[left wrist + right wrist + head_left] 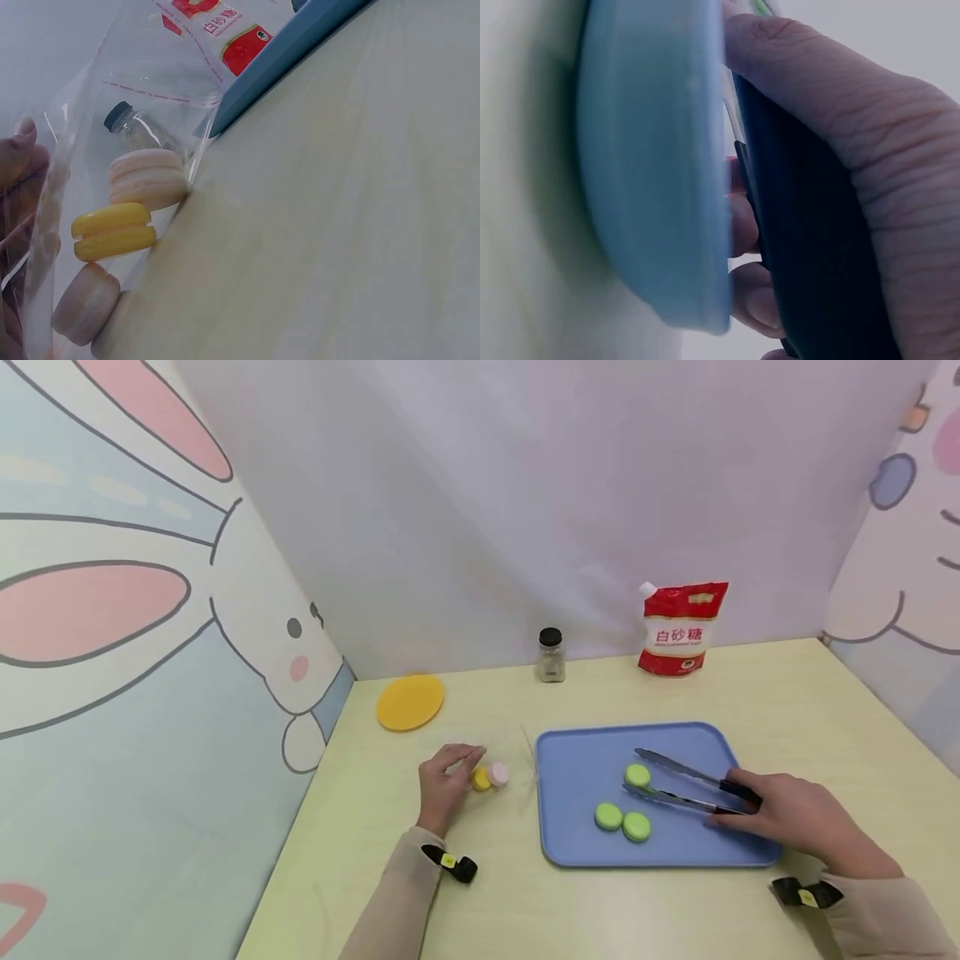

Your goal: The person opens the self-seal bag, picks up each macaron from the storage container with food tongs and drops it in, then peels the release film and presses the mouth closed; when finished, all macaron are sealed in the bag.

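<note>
- Beige sleeves (892, 914) lie nearest the camera; the right one leads to the right hand (798, 814), which grasps the tongs (678, 798), thumb on one handle and fingers against the other.
- Three green cookies are on the blue tray (570, 768). One cookie (637, 774) sits between the spread arms of the tongs, close to the near arm; the other two (608, 816) lie side by side, nearer to the person.
- Left hand (446, 783) seems to pinch the clear bag (82, 142), beside the tray. Through its film I see a pink cookie (148, 178), a yellow cookie (114, 230) and another pale cookie (86, 304).
- For a good grip, I would first centre the cookie between the tips, then squeeze slowly and softly, since its shell may slip or crack.
- Handles should clear the tray rim before any lifting.
- Bag film looks thin, so the left hand should hold it steady; how wide its mouth is, I cannot tell.
</note>
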